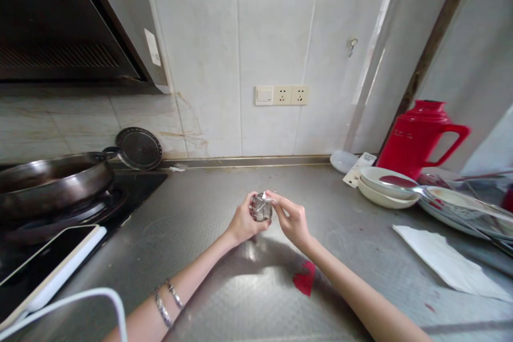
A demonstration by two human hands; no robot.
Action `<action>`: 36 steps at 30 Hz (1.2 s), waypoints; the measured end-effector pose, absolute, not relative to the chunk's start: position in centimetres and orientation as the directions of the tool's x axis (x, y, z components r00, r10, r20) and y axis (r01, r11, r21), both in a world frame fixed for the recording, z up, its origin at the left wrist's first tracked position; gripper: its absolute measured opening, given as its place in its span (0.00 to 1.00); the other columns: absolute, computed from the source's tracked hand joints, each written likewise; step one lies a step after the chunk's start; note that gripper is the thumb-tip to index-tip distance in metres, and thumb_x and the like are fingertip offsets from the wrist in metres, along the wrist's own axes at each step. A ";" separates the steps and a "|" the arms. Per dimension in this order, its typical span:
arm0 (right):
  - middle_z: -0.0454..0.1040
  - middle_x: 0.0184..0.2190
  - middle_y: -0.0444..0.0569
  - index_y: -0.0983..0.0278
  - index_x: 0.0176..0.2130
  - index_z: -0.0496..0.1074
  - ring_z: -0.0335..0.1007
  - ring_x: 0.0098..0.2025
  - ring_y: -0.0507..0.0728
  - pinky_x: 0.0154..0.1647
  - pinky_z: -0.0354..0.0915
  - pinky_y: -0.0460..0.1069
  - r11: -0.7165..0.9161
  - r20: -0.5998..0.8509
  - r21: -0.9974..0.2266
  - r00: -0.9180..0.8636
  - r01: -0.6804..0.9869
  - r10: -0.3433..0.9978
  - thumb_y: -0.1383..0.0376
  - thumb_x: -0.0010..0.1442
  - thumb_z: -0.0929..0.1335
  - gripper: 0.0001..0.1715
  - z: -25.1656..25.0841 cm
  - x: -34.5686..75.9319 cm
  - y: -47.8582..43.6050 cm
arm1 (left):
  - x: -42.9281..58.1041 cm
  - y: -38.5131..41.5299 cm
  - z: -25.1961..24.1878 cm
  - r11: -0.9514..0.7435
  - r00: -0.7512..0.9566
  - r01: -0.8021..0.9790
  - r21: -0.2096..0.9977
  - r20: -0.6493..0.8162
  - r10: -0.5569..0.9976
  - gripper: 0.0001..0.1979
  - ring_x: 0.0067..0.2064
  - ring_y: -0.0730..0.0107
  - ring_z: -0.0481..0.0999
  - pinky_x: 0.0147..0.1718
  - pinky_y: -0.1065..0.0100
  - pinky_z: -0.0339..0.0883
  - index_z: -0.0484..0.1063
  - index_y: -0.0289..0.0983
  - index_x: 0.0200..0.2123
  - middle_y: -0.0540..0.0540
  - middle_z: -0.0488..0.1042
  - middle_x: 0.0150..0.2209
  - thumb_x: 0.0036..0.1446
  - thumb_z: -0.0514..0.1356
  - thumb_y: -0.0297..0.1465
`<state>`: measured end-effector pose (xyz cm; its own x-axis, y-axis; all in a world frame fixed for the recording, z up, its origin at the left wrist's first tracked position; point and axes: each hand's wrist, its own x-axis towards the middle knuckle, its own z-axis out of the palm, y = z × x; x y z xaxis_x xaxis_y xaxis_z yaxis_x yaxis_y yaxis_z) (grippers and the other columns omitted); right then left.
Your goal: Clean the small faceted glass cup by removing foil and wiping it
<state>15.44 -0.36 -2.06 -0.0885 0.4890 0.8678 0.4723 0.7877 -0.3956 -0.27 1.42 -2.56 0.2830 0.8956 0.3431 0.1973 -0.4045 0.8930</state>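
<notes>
Fingers of the left hand (240,220) curl around a small, clear round container (261,210), its round face turned up toward the camera; the long axis, foreshortened, cannot be told for certain. The right hand (293,222) pinches thumb and fingertips together on a small white piece (264,195) at the container's upper right edge, its details too small to tell. The container is over the middle of a steel counter (192,203). Farther out, 2 bracelets (161,308) circle the left forearm, a red patch (305,278) lies beside the right, and a pan (60,184) sits at far left, opposite a red jug (414,139)
</notes>
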 end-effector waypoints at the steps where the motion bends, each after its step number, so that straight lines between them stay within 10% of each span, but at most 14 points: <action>1: 0.77 0.46 0.51 0.59 0.48 0.74 0.74 0.49 0.59 0.50 0.73 0.54 0.786 0.870 -0.392 -0.086 0.478 0.485 0.70 0.64 0.62 0.16 -2.0 15.4 -0.4 | -0.2 1.4 -2.6 -0.399 0.281 0.198 0.895 0.339 0.898 0.35 0.32 0.71 0.74 0.31 0.71 0.68 0.59 0.36 0.51 0.47 0.73 0.40 0.37 0.67 0.31; 11: 0.75 0.49 0.57 0.67 0.54 0.67 0.66 0.57 0.60 0.58 0.67 0.58 0.863 0.816 0.120 -0.544 0.490 0.196 0.78 0.61 0.59 0.24 -1.1 16.1 -0.6 | -0.5 2.1 -2.8 -0.510 0.252 0.349 0.786 0.446 0.859 0.32 0.37 0.65 0.75 0.37 0.68 0.68 0.61 0.37 0.49 0.47 0.76 0.38 0.37 0.67 0.30; 36: 0.75 0.49 0.57 0.67 0.52 0.66 0.66 0.58 0.59 0.62 0.60 0.61 0.884 0.803 0.136 -0.573 0.448 0.166 0.76 0.61 0.60 0.21 -1.2 15.6 -1.1 | -0.8 1.8 -3.1 -0.527 0.327 0.311 0.791 0.432 0.841 0.33 0.36 0.64 0.75 0.36 0.66 0.68 0.59 0.34 0.49 0.46 0.75 0.37 0.39 0.66 0.33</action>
